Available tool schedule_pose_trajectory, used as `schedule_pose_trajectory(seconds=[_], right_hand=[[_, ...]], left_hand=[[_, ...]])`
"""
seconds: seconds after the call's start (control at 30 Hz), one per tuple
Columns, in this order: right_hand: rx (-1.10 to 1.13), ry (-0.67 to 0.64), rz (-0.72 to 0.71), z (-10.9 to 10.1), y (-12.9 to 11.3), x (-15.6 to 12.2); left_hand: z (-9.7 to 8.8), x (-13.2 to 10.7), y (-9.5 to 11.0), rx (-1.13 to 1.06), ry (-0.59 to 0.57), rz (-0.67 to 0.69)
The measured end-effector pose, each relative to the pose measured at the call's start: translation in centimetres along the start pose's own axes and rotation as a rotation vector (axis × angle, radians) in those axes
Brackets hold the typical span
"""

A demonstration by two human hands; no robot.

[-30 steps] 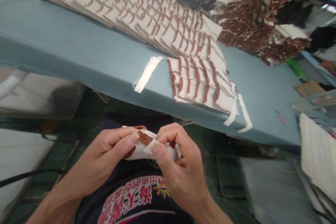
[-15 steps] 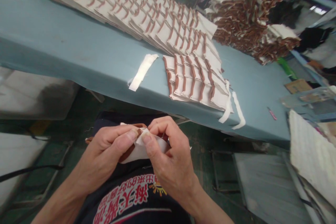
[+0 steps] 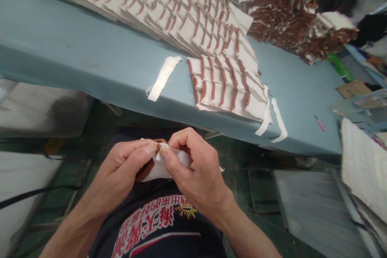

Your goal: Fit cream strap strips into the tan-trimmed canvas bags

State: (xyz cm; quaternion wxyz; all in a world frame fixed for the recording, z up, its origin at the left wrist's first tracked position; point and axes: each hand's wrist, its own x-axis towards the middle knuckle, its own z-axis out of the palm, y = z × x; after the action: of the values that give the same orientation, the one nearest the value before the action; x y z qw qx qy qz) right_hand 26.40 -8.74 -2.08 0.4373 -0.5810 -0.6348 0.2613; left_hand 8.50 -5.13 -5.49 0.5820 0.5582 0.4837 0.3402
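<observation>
My left hand (image 3: 122, 171) and my right hand (image 3: 193, 173) meet in my lap, below the front edge of the blue table (image 3: 75, 64). Both pinch one small cream cloth piece (image 3: 157, 169) with a brown strip along its edge. The thumbs and forefingers press together at its upper corner, and the fingers hide most of the piece. On the table above lies a fanned set of the same cream pieces with brown strips (image 3: 225, 86), with a loose cream strip (image 3: 163, 77) to its left.
Long overlapping rows of the cream-and-brown pieces (image 3: 145, 4) cover the table's far side. A heaped pile of them (image 3: 290, 8) sits at the back right. Two cream strips (image 3: 273, 115) hang over the front edge. A small pink tool (image 3: 320, 123) lies at right.
My hands have drawn closer together and risen slightly, the thumbs now meeting at the piece's corner. The view has tilted a little; the things on the table lie as before.
</observation>
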Motion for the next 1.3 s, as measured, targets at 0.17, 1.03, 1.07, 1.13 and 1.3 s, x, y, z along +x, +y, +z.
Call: schedule_pose_trajectory(seconds=[0.17,1.03,1.07,1.13,1.3], right_hand=[[0.056,-0.035,0.052,-0.1,0.3,0.1],[0.577,-0.085,0.526,1.7,2.4,-0.3],[0.583,-0.073,0.524,1.9,2.5,-0.4],[0.6,-0.052,0.523,2.2,2.7,-0.4],[0.667,-0.096,0.531,2.3,3.1,0.1]], left_hand=[[-0.3,0.0,-0.1,-0.126,-0.085,-0.058],[3.3,-0.6,2.8,0.456,0.162,0.375],[3.5,-0.5,2.8,0.45,0.16,0.364],[3.9,-0.4,2.6,0.443,0.169,0.346],[3.7,0.5,2.2,0.366,0.143,0.307]])
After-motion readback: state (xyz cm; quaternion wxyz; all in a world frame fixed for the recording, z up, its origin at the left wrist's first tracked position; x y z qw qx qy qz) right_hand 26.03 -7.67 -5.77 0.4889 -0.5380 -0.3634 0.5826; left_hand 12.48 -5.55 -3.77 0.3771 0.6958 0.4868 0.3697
